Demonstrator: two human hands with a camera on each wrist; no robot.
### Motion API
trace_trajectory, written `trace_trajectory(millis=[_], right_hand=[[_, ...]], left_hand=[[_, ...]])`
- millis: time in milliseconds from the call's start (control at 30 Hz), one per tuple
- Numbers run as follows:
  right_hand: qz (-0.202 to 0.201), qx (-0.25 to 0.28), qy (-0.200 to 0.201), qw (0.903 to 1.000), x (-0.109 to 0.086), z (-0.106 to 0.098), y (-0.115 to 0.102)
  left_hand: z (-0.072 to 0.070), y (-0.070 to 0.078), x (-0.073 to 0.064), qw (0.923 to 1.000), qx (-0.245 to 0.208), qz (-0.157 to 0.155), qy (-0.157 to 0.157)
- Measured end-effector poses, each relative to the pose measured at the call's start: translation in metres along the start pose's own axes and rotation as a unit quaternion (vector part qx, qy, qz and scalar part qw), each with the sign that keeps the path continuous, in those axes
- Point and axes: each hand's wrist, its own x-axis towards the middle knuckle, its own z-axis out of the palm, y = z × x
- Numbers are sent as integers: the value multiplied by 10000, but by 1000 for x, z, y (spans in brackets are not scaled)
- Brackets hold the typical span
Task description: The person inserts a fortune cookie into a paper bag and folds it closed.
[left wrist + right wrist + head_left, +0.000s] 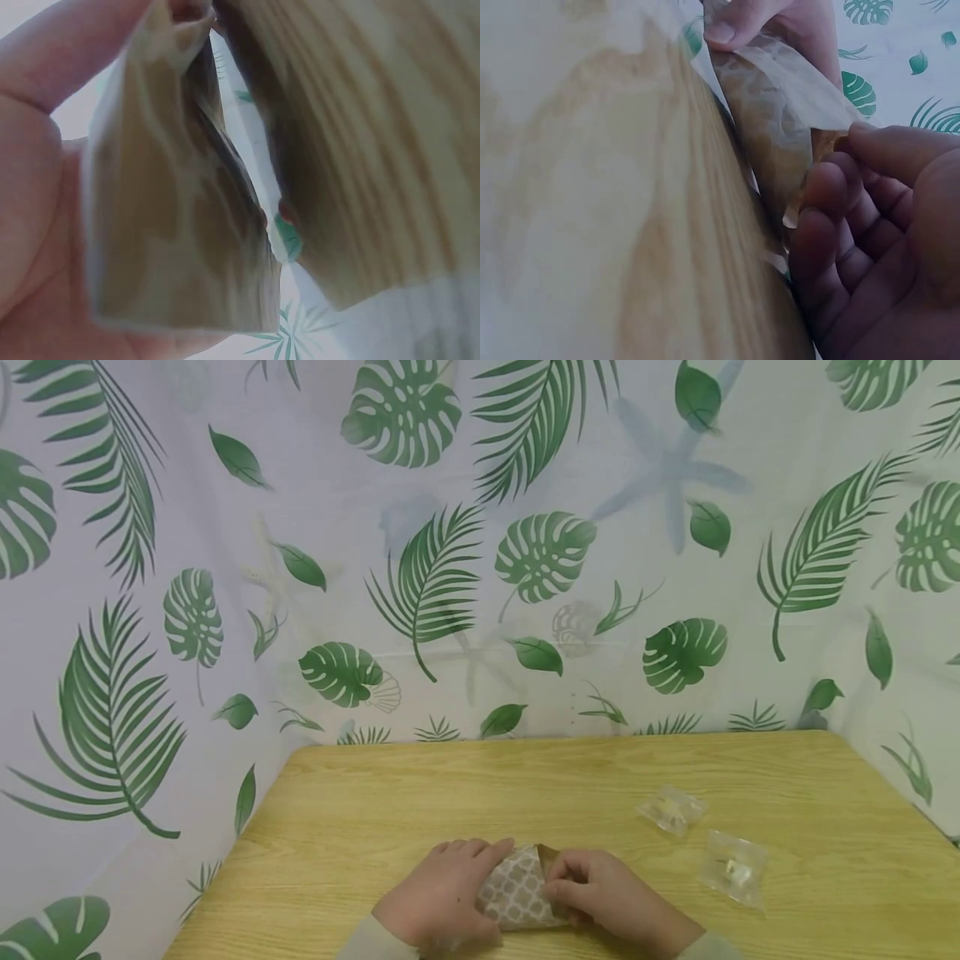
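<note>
Between the hands, low over the front of the table, is a small paper bag [517, 889], beige with a white lattice print. Its right end shows a plain brown inner side. The left hand [446, 893] grips the bag's left part, fingers along the far edge and thumb on the near side. At the right end, the right hand [603, 893] pinches the bag's edge between thumb and curled fingers. The right wrist view shows that pinch at the brown edge of the bag [769, 105]. Close up, the left wrist view has the bag [172, 247] against the left palm.
Two clear plastic packets lie on the wooden table [420, 802] to the right: one farther back [672, 810], and another nearer [733, 868] with a small gold-coloured item inside. A white cloth with green leaf print [450, 693] hangs behind and beside the table.
</note>
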Motion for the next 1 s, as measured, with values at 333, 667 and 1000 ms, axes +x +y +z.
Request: trace_trajectory(millis=[333,667,1000], right_hand=[[81,-328,10,9994,-9,-14,-8],[-101,-1992,478,9787,-35,-55,-14],[-182,-3648,1255,9224,-73,-107,-19]], left_hand=[[-1,-2,-4,9988,-438,-197,-125],[7,-2,-6,9987,-507,-49,-80],[9,-9,-6,9993,-357,73,3]])
